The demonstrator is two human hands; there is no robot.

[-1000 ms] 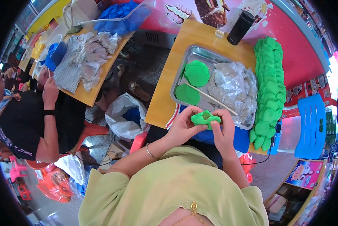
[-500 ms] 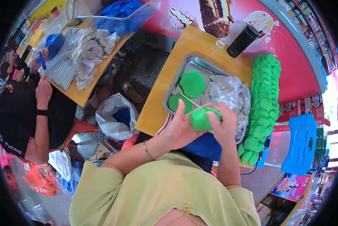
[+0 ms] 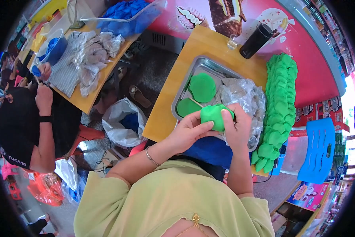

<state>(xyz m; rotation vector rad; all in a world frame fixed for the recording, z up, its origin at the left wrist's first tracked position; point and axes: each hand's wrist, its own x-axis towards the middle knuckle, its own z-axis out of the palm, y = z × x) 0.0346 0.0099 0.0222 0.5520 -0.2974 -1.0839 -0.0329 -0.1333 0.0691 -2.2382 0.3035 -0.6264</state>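
Both my hands are closed on a soft green rounded piece point(image 3: 212, 115) above the near edge of a metal tray point(image 3: 176, 96). My left hand point(image 3: 193, 129) pinches its lower left side with the thumb on top. My right hand point(image 3: 239, 123) grips its right edge, thumb pressed on the front. A thin pale stick point(image 3: 195, 102) shows just behind the piece; whether it touches the piece I cannot tell. In the tray lie a green scalloped disc point(image 3: 202, 87), another green disc point(image 3: 188, 107) partly covered by the stick, and a crumpled cloth under clear plastic point(image 3: 244, 94).
A long row of overlapping green pieces point(image 3: 279, 106) lines the table's right side. A black bottle point(image 3: 256, 41) stands at the back. On the left, a co-worker's hand point(image 3: 45, 71) holds something blue beside a blue tub point(image 3: 55, 50). A white sack point(image 3: 120, 128) stands on the floor.
My left hand has gone from spread with the thumb up to pinching the green piece. The piece now shows a broader face. The co-worker's hands have shifted downward.
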